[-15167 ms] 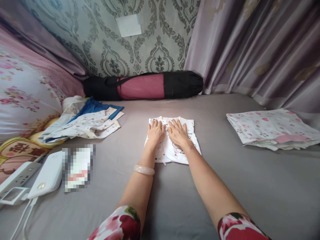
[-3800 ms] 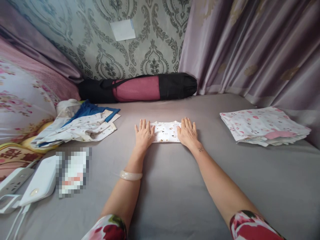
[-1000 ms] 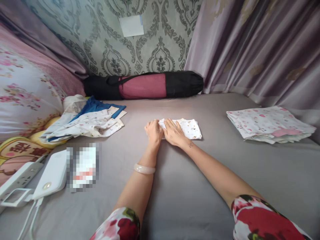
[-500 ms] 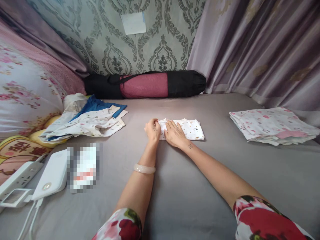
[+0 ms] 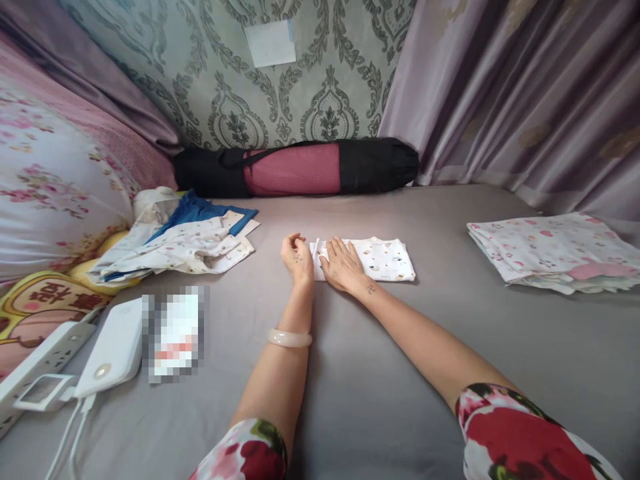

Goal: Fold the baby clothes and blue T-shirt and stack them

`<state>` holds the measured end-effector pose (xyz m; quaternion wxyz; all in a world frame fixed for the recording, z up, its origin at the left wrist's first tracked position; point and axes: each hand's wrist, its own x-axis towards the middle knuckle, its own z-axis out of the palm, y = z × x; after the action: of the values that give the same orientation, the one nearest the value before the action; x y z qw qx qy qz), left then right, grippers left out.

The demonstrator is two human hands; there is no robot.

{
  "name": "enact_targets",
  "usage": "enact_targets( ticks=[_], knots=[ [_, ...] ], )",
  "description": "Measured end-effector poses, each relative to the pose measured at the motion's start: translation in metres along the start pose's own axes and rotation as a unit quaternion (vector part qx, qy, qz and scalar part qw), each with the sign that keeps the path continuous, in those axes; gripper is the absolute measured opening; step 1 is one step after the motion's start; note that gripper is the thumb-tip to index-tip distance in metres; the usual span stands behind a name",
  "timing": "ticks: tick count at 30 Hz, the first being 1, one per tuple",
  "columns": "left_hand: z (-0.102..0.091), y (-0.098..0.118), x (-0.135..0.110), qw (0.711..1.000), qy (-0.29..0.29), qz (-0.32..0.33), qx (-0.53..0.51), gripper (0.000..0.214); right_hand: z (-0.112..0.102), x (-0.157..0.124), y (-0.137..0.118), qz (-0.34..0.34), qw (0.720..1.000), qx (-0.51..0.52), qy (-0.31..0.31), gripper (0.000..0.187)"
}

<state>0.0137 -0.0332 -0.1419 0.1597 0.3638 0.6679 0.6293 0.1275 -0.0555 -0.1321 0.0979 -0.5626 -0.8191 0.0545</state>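
Note:
A white folded cloth (image 5: 385, 259) with a small scattered print lies flat in front of me. My right hand (image 5: 343, 265) rests palm down on its left part, fingers stretched out. Just off the cloth's left edge is my left hand (image 5: 299, 260), turned on its side with the fingers loosely bent and nothing visible in them. Whether it touches the edge I cannot tell. A pale bangle (image 5: 290, 339) circles my left wrist.
Crumpled printed and blue clothes (image 5: 200, 237) lie at left, near a white power bank (image 5: 113, 350) with cables and a power strip (image 5: 47, 353). A folded pink-patterned cloth (image 5: 545, 250) sits at right. A rolled mat in a bag (image 5: 293, 170) lies along the wall.
Both hands have shifted slightly left relative to the cloth. My left hand has come away from its left end, and more of the cloth's printed surface shows to the right of my right hand.

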Motion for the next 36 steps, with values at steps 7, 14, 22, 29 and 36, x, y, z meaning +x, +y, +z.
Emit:
enact_targets(
  ticks=[7, 14, 22, 29, 36],
  knots=[
    [0.0, 0.003, 0.0, 1.0, 0.006, -0.009, -0.025, 0.024, -0.002, 0.0, 0.001, 0.001, 1.0, 0.001, -0.001, 0.061],
    [-0.004, -0.001, 0.009, 0.992, 0.045, -0.039, -0.108, 0.02, -0.009, 0.001, -0.013, -0.011, 1.0, 0.017, 0.016, 0.059],
    [-0.008, -0.001, 0.015, 0.984, 0.075, -0.05, -0.154, 0.017, 0.0, 0.004, -0.033, -0.032, 0.999, 0.038, -0.022, 0.062],
    [-0.005, -0.002, 0.012, 0.986, 0.06, -0.043, -0.147, 0.016, 0.006, 0.004, -0.031, -0.036, 0.999, 0.027, -0.014, 0.061],
    [-0.003, 0.002, 0.007, 0.99, -0.006, -0.015, -0.139, 0.016, -0.002, -0.003, -0.026, -0.05, 0.999, 0.014, 0.01, 0.06]
  ],
)
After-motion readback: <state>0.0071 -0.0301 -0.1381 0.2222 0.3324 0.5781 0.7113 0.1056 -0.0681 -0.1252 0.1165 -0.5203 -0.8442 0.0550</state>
